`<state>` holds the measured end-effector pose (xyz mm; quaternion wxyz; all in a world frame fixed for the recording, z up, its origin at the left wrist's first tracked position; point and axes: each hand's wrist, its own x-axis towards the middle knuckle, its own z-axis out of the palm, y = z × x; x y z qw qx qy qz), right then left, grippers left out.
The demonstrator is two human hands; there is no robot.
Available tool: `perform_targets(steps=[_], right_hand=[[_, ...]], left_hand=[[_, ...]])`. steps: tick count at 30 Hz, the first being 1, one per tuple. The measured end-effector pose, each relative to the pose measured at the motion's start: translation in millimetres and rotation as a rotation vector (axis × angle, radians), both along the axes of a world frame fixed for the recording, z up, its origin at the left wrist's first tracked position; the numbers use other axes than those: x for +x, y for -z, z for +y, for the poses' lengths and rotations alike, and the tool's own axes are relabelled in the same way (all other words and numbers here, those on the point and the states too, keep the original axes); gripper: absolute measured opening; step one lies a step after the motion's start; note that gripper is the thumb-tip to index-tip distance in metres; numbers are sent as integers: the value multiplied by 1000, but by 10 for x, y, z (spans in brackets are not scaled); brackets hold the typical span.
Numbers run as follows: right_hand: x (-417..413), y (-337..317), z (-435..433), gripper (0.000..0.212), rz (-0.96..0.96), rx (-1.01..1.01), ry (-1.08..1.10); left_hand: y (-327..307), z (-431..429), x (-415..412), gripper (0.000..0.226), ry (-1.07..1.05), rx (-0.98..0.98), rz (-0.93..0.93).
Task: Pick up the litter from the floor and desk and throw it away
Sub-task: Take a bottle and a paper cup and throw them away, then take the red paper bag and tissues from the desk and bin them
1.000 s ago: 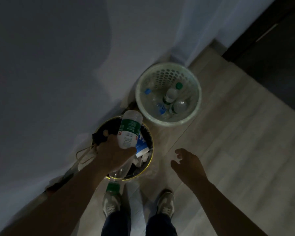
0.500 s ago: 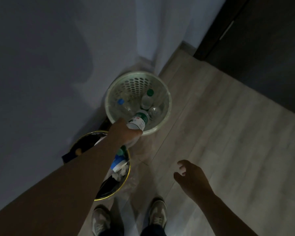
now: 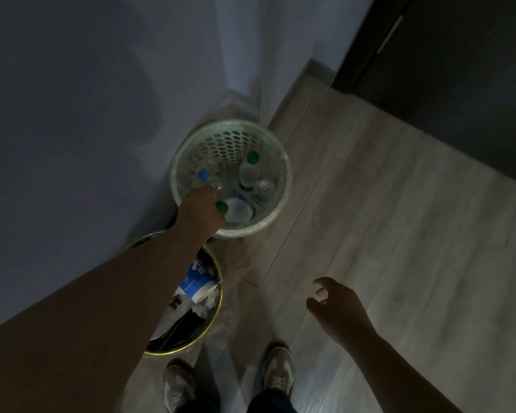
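The left hand [image 3: 200, 216] reaches into the pale, round, perforated plastic basket [image 3: 221, 141]. The clear, green-capped plastic bottle [image 3: 239, 211] lies inside, at its fingers; I cannot tell whether it is still gripped. The right hand [image 3: 337, 305] hangs loosely curled and empty.

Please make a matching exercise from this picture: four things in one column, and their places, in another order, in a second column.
1. left hand
2. right hand
3. blue and white cup
4. blue bottle cap

A. inside the white basket
B. above the wooden floor, empty
C. in the gold-rimmed bin
D. at the basket's near rim

Pairs: 1-D, 2-B, 3-C, 4-A
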<state>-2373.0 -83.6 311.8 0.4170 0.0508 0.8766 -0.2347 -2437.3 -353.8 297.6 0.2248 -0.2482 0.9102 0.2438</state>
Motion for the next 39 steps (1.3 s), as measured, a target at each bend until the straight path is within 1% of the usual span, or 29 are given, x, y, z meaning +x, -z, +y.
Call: perform_targets(steps=[1,3,7,8,11,14,19,24,27,29,34,39], right_hand=[[-10,0,-14,42,-2,-4,2],[-28,-8,-45,43,-4,-7,2],[-63,-58,-130,44,-1,-9,-15],[-73,-86,-153,44,4,-7,-21],[-105,-198,-219,44,22,7,-53],[-116,-387,-276,46,37,35,-103],[-108,-946,-392,52,51,71,-190],[-160,-1890,-565,55,145,102,-317],[-218,-2636,-701,54,244,103,-395],[-267,-3211,-801,54,330,103,-443],[-493,-4717,-999,58,646,51,-540],[-764,-6230,-1162,57,876,-73,-626]], left_hand=[[1,-11,2,34,1,-3,37],[-18,-25,4,36,12,-12,48],[-59,-42,51,31,89,-28,7],[-96,-39,69,31,121,-30,-29],[-234,-82,132,34,219,-36,-77],[-465,-158,183,38,319,-67,-99],[-1109,-231,324,33,486,-115,-195],[-2092,-349,493,33,608,-138,-124],[-2836,-492,564,34,663,-153,-55],[-3401,-609,602,40,676,-183,-3],[-4929,-881,665,49,599,-246,195],[-6461,-937,832,48,420,-331,478]])
